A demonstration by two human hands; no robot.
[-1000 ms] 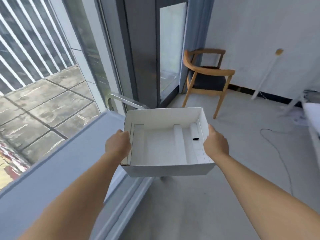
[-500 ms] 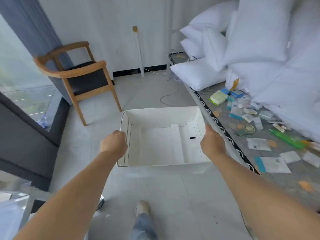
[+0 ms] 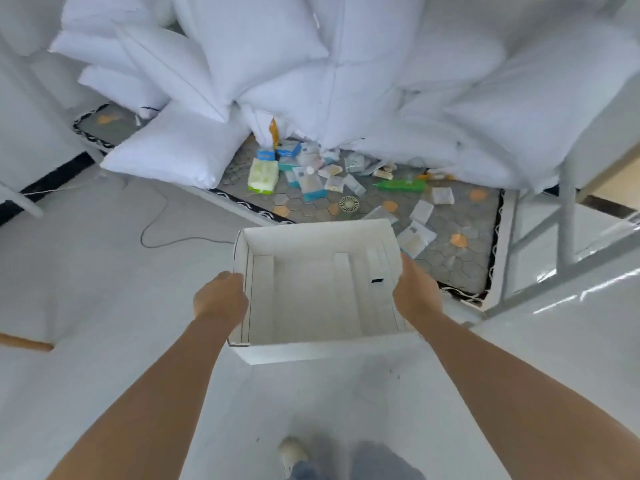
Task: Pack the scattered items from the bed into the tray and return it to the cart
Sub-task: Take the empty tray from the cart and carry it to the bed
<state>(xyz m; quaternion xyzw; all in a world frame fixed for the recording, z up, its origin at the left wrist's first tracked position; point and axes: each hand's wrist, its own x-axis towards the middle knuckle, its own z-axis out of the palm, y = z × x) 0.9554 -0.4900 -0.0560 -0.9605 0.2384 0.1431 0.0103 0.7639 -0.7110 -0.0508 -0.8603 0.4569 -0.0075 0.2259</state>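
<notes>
I carry a white cardboard tray (image 3: 311,237), held level in front of me with nothing inside. My left hand (image 3: 220,299) grips its left wall and my right hand (image 3: 415,296) grips its right wall. Beyond the tray lies the grey patterned mattress (image 3: 450,258) with several scattered items: a pale green packet (image 3: 263,174), a green tube (image 3: 400,185), blue boxes (image 3: 287,148), white sachets (image 3: 422,211) and a round white disc (image 3: 349,204). The tray's far right corner overlaps the mattress edge in view.
White pillows and a duvet (image 3: 311,64) are heaped over the back of the bed. A grey metal frame (image 3: 568,230) stands at the right. A black cable (image 3: 156,233) runs across the white floor on the left. My foot (image 3: 291,452) shows below.
I have turned right from the window and chair to face the bed, carrying the tray in both hands. The bed items now lie straight ahead of the tray.
</notes>
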